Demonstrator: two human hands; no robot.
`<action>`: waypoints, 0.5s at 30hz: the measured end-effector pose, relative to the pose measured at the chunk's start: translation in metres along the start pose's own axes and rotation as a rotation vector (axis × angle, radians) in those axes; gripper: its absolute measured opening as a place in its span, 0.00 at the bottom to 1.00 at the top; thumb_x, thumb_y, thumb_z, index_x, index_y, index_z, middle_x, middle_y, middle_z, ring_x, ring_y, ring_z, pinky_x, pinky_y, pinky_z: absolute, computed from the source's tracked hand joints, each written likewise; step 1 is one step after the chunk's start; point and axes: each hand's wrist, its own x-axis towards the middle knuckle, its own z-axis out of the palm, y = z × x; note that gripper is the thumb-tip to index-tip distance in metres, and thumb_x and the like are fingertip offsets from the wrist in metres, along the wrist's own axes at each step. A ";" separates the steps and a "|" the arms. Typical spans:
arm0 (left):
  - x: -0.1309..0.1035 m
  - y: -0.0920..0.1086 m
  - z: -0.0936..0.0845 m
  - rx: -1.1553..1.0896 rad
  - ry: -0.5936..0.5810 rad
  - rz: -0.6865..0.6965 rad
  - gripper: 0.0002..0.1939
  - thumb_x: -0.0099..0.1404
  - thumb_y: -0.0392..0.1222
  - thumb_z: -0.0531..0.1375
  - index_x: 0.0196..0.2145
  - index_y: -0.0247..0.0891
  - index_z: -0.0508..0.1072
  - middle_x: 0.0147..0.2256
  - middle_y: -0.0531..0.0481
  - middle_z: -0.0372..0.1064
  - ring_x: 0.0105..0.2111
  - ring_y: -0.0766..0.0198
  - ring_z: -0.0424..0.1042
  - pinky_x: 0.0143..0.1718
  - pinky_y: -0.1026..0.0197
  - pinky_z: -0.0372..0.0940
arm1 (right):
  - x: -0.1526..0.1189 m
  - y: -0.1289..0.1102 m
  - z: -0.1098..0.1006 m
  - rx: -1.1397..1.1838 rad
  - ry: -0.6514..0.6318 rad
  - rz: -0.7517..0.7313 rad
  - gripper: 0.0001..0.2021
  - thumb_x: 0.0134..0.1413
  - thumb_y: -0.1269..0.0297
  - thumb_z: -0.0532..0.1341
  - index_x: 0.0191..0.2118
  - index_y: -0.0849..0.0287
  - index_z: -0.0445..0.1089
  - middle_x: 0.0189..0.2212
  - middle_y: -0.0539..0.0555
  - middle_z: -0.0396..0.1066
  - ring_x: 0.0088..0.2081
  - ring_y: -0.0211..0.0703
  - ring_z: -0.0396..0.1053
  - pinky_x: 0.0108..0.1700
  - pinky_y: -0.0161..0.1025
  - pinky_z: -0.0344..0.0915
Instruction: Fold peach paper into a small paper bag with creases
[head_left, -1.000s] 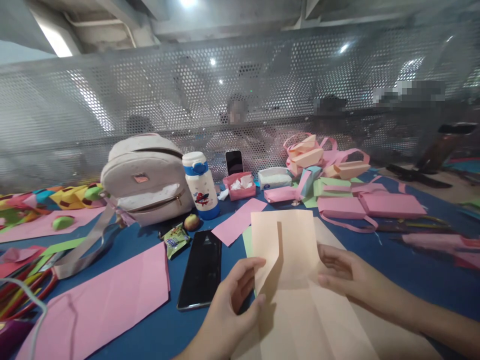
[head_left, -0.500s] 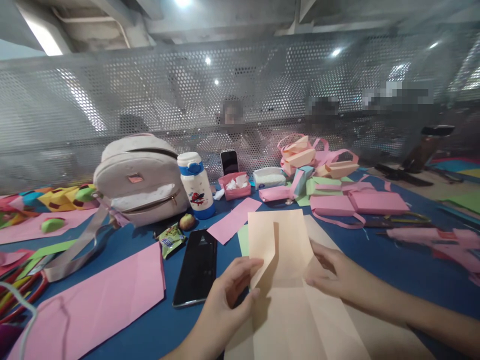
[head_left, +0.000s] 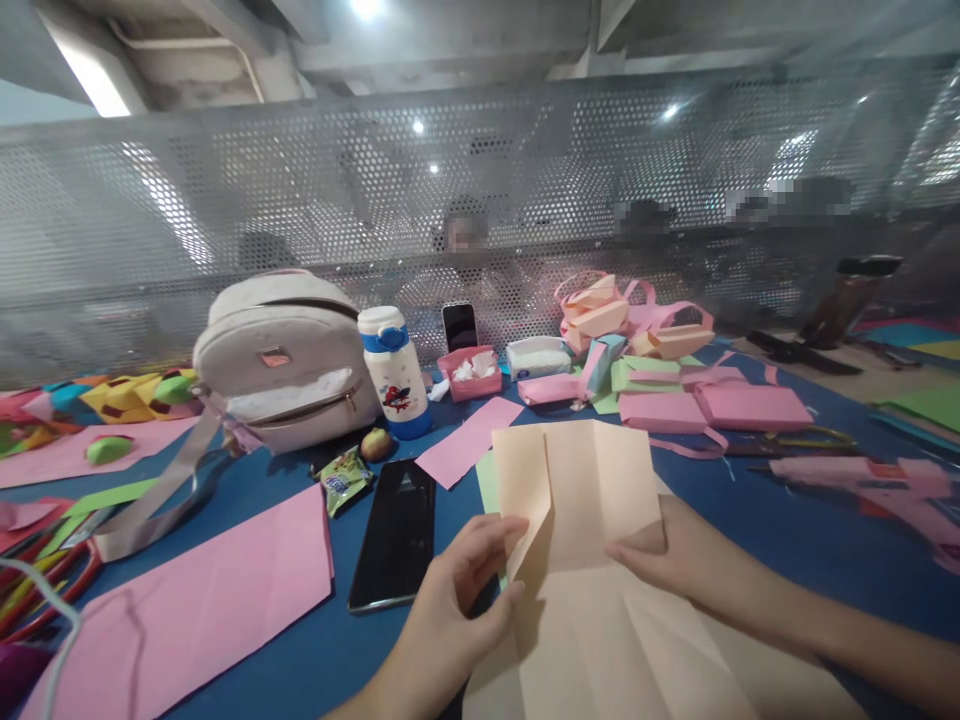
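A creased, cream-coloured paper (head_left: 577, 500) stands partly folded up in front of me, its lower part spreading toward the near edge of the view. My left hand (head_left: 469, 580) holds the paper's left flap between thumb and fingers. On the right side, my right hand (head_left: 652, 545) grips the right flap, its thumb on the front and its fingers hidden behind the paper. More cream paper lies beneath, and a green sheet (head_left: 489, 485) peeks out at the left.
Left: a black phone (head_left: 394, 535), a large pink sheet (head_left: 202, 600), a snack packet (head_left: 345, 480), a white backpack (head_left: 292, 350) and a bottle (head_left: 395, 375). Right: pink paper boxes (head_left: 757, 405) and a pink glue gun (head_left: 870, 480). A perforated metal screen (head_left: 300, 190) stands behind.
The paper's right flap has opened outward to the right and now faces me. My right hand has shifted slightly, its fingers now behind that flap. My left hand has hardly moved.
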 end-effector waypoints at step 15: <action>0.000 -0.003 -0.001 -0.006 0.030 -0.002 0.18 0.67 0.47 0.62 0.53 0.43 0.74 0.53 0.43 0.65 0.59 0.51 0.64 0.64 0.51 0.55 | 0.005 0.010 -0.001 -0.017 0.011 -0.118 0.07 0.48 0.62 0.64 0.35 0.55 0.74 0.32 0.56 0.79 0.47 0.64 0.74 0.53 0.56 0.68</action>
